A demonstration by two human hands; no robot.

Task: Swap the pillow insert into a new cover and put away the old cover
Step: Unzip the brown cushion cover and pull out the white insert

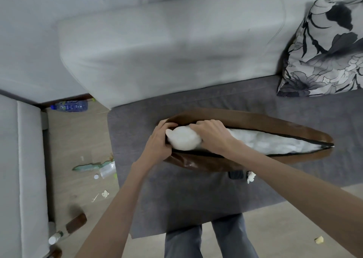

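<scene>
Here the brown cover (245, 118) lies along the grey sofa seat (196, 195), its zipped side gaping toward the near edge, with bare cushion left on the near side and to the right. A patterned pillow (322, 49) leans at the far right, well apart. The floor (78, 140) to the left is littered with a bottle (69, 106) and scraps. The left hand (159, 142) is closed on the cover's left end at the opening. The right hand (212, 134) is curled around a bunched corner of the white insert (183, 140), which sits mostly inside the cover.
</scene>
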